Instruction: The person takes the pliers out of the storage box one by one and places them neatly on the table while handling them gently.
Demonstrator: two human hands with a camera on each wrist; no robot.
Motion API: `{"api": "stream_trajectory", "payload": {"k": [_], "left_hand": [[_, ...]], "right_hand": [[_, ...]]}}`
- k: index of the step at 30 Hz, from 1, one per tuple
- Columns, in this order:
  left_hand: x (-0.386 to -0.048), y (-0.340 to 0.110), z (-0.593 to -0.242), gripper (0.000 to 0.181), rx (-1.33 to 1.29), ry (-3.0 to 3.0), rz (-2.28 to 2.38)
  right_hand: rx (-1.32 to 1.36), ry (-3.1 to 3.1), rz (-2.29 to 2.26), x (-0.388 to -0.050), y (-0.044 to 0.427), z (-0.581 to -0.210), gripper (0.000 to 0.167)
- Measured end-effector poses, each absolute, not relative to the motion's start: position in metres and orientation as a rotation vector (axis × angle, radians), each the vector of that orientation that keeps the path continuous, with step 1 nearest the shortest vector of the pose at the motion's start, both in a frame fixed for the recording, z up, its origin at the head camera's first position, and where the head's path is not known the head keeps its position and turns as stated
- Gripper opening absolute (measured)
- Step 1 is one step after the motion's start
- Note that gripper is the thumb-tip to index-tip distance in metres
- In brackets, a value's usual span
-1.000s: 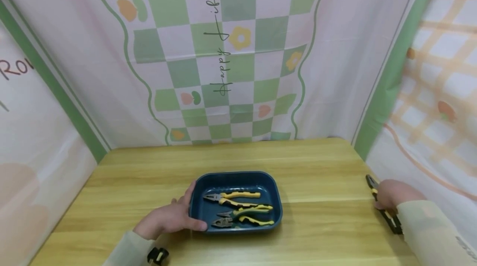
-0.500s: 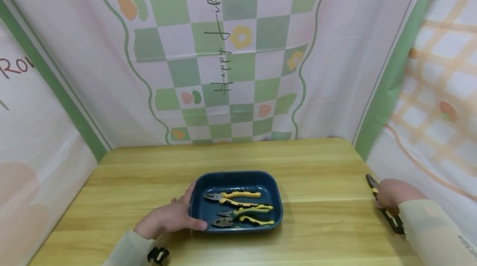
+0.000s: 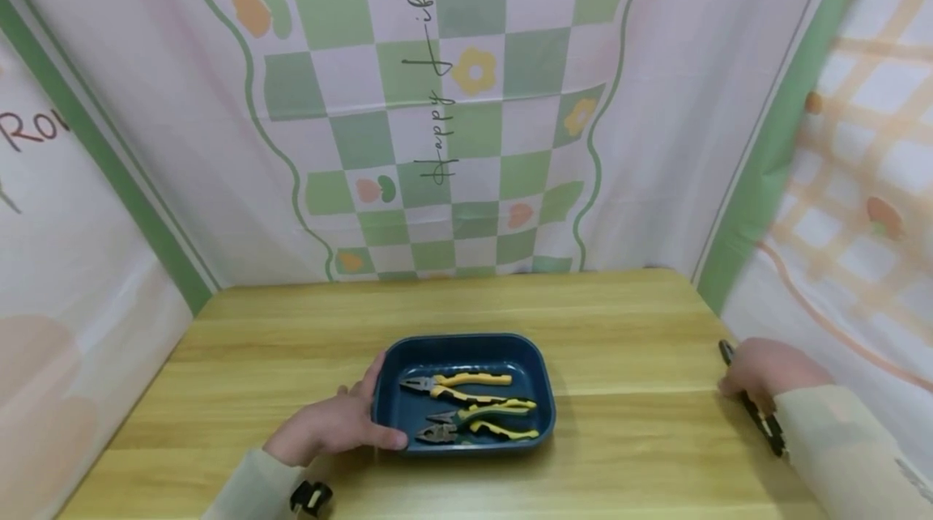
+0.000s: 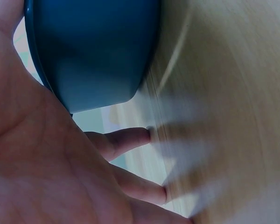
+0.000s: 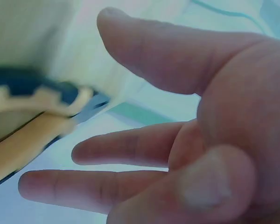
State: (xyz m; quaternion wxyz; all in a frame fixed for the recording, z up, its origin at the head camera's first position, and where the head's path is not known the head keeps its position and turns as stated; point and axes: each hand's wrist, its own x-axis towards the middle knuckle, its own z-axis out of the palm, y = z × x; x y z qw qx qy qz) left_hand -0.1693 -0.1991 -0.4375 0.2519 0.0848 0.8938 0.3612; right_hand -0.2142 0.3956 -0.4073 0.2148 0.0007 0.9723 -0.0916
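A dark blue tray (image 3: 466, 352) stands on the table and holds several pairs of pliers (image 3: 474, 379) with yellow, black and green handles. My left hand (image 3: 331, 427) rests against the tray's left end, thumb at the near rim. In the left wrist view, its other visible fingers (image 4: 140, 186) are spread, fingertips down on the wood beside the tray (image 4: 98, 56). At the table's right edge, another pair of pliers (image 3: 771, 432) lies partly hidden under my right hand (image 3: 773, 374). The right wrist view shows that hand's fingers (image 5: 126, 144) extended and apart from the pliers (image 5: 32, 140).
A wooden table (image 3: 627, 326) spans the front. Printed cloth hangs behind it (image 3: 466, 139), with more cloth on the left (image 3: 73, 261) and right (image 3: 860, 277). A black strap with a buckle (image 3: 311, 497) is at the left wrist.
My right hand has let go of the pliers at the right edge and lies above them, covering more of their head. My left hand and the tray stay in place.
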Motion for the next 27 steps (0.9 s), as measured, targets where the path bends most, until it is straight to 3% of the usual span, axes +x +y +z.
{"api": "stream_trajectory", "payload": {"k": [4, 11, 27], "left_hand": [[-0.169, -0.199, -0.436, 0.133, 0.235, 2.438, 0.973], [-0.170, -0.199, -0.436, 0.133, 0.216, 2.427, 0.974], [-0.170, -0.199, -0.436, 0.133, 0.190, 2.418, 0.980]], "right_hand": [[-0.090, 2.763, -0.259, -0.220, 0.380, -0.397, 0.037], [-0.177, 2.883, -0.308, -0.230, 0.339, -0.384, 0.071], [-0.347, 2.801, -0.626, -0.227, 0.222, -0.361, 0.071]]}}
